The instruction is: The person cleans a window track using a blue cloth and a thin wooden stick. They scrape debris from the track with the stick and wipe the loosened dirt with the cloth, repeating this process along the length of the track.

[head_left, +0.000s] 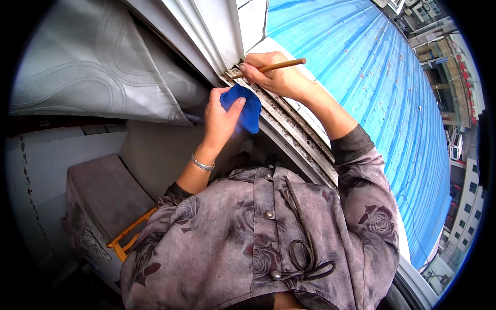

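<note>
My right hand (283, 77) grips a thin brown wooden stick (290, 64) much as one holds a pencil. The stick's lower end reaches into the grimy window track (294, 132), close to the corner by the white frame; what that end looks like is too small to tell. Pinched between the thumb and fingers of my left hand (219, 120) is a blue cloth (250, 111), folded or bunched. It hangs just inside the track, below the stick's lower end. Dark dirt lines the grooves of the track.
A white window frame (214, 31) rises at the far end of the track. Grey patterned curtain fabric (98, 67) hangs on the left, above a brown covered box-like piece (106, 183) and an orange bar (132, 227). Outside lies a blue corrugated roof (372, 93), with buildings beyond.
</note>
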The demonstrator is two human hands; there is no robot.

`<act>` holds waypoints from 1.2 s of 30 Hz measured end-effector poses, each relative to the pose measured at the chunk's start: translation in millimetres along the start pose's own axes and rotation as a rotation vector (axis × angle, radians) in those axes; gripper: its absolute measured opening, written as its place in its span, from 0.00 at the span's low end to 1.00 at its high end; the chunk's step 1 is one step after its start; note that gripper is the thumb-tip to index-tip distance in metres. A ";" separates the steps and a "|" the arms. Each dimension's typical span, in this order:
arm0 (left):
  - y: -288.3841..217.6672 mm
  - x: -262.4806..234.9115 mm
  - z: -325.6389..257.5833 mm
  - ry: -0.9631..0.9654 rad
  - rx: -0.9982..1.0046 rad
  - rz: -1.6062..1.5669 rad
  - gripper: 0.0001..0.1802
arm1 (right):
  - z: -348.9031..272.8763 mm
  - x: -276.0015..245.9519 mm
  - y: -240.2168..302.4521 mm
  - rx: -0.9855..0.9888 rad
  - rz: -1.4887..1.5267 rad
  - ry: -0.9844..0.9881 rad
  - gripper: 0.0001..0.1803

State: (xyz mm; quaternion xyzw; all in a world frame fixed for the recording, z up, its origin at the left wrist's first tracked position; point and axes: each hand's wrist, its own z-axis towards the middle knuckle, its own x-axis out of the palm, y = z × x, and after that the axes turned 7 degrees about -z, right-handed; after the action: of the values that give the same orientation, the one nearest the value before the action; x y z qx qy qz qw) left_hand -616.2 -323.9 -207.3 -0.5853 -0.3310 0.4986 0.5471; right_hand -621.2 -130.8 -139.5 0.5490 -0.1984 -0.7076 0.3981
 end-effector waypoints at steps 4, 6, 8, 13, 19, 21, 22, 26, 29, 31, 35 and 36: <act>-2.2 1.2 1.6 0.007 0.000 0.008 0.20 | -0.1 -9.0 2.2 0.046 0.007 0.023 0.15; -2.2 1.5 2.1 0.014 -0.010 -0.002 0.20 | -0.1 2.6 -3.2 -0.060 -0.022 0.010 0.15; -1.4 -0.1 2.5 0.007 -0.016 -0.002 0.20 | -2.1 1.4 1.3 -0.165 -0.143 0.016 0.14; -1.3 1.1 1.4 -0.001 0.009 0.025 0.21 | 2.3 -4.3 15.5 -0.065 -0.135 -0.044 0.14; -4.5 -0.6 0.7 0.008 -0.042 0.013 0.21 | 4.1 -20.2 17.8 0.002 -0.209 0.038 0.15; -2.7 0.6 1.1 -0.004 -0.003 0.026 0.21 | 4.0 -13.5 12.0 -0.041 -0.110 -0.041 0.15; -2.2 1.4 1.1 -0.011 0.016 0.031 0.21 | 3.7 -8.1 9.0 -0.062 -0.060 -0.080 0.15; -2.6 1.0 1.7 0.003 0.000 0.016 0.21 | 2.0 -0.5 2.7 -0.078 -0.200 -0.045 0.16; -0.3 0.2 1.2 0.000 -0.007 0.012 0.21 | 3.9 -9.8 17.1 0.054 -0.092 0.039 0.16; -1.5 1.6 1.3 -0.001 0.000 0.009 0.21 | 1.6 4.4 6.7 -0.071 -0.137 -0.046 0.17; 1.0 0.0 0.5 0.005 -0.027 0.007 0.21 | 3.3 -7.6 13.9 -0.017 -0.100 -0.051 0.17; -1.8 0.0 0.2 0.004 -0.035 -0.006 0.21 | 3.3 -13.8 16.8 0.074 -0.079 -0.031 0.17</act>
State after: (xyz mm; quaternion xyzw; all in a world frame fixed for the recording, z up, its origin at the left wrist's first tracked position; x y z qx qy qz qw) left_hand -616.1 -323.5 -205.6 -0.5948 -0.3403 0.4899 0.5389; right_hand -617.4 -130.7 -117.9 0.5598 -0.2087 -0.7235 0.3459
